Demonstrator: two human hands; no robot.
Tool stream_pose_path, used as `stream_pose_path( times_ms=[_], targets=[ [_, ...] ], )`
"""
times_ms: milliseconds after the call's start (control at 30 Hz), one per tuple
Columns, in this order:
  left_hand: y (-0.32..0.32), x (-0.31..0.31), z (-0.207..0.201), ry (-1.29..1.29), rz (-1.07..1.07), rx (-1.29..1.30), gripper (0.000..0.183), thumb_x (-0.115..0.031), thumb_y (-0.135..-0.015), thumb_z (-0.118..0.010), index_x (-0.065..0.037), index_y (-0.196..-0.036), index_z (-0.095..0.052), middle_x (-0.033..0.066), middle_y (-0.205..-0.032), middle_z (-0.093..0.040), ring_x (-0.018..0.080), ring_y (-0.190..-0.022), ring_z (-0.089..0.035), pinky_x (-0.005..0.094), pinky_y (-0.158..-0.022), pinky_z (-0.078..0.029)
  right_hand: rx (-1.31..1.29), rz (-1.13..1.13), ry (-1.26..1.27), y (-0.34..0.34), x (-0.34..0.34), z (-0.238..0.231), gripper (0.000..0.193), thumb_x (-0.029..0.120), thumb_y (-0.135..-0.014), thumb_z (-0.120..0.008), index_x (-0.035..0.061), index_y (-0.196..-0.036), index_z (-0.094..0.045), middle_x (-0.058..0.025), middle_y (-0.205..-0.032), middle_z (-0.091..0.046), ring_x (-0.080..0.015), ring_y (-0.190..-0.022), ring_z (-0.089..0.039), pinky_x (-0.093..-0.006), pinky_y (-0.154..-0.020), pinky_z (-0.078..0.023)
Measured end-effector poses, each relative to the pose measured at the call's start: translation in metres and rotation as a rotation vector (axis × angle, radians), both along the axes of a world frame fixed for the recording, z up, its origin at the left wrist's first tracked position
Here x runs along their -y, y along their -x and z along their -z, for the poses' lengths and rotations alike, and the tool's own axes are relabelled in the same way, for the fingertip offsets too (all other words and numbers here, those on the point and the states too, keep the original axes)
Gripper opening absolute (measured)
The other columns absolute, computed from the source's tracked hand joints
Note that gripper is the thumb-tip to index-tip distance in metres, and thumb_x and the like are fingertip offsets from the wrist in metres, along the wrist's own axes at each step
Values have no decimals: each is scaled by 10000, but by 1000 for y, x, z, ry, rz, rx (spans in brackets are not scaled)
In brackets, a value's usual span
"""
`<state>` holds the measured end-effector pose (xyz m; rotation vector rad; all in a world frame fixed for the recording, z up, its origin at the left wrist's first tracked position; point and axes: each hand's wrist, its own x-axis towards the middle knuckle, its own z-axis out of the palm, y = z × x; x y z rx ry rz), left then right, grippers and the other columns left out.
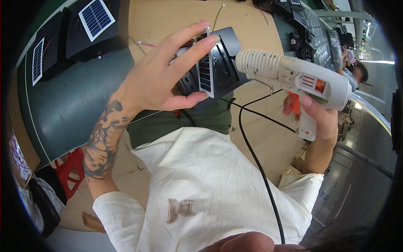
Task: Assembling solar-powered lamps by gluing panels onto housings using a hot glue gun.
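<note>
My left hand [155,77] grips a small solar panel [205,75] by its edges, fingers on the far end and thumb on the near end. The panel stands tilted up over a black plastic housing [228,63] with a recessed area. In my right hand [321,115] is a white hot glue gun [302,75], its ribbed front pointing left at the housing. One finger lies by the orange trigger [295,103]. Whether the nozzle touches the housing I cannot tell. A clear glue stick [369,109] sticks out of the gun's back.
Black housings with solar panels [96,19] stand at the far left on a green table surface [84,109]. A brown board [168,17] lies under the work, with thin wires on it. A black cable [256,155] hangs before me. Another person [354,73] sits at the far right.
</note>
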<state>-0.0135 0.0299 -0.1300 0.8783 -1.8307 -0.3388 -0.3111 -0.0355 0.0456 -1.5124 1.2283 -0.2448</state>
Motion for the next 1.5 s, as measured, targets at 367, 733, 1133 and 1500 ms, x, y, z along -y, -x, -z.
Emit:
stream_pose_path(
  times_ms=[367,733,1133,1500],
  targets=[
    [-4,-3,-4,-39,7,59,973,-147,-659,-867,-21,-1480,-360,250,-1477,-387,424,-1314,-469,455,-1066,-442,-5,-205,29,-31,21,14,289,128,-897,-681,-13,-1142,-625,-67,-853,-670,-129,-726,-630,-289,-635,-500],
    [-2,-7,1,5,5,55,983,-156,-665,-863,-13,-1491,-348,290,-1489,-367,459,-1331,-451,473,-1088,-408,75,-281,107,-34,30,-16,330,232,-895,-699,9,-1134,-652,-58,-889,-683,-133,-754,-663,-262,-592,-508],
    [56,-5,-76,-403,-378,783,744,-244,-784,-768,-36,-1434,-470,239,-1444,-433,403,-1240,-486,469,-1043,-424,976,354,-181,50,-24,123,696,337,-755,-676,-103,-1269,-513,-207,-801,-667,-331,-682,-678,-456,-593,-563],
    [83,-14,-76,-585,-389,837,982,-481,-753,-792,-18,-1503,-358,278,-1557,-284,485,-1390,-332,576,-1140,-256,1165,495,-345,68,-18,173,620,337,-802,-646,-101,-1228,-538,-145,-806,-665,-318,-642,-660,-505,-671,-545]
  ],
)
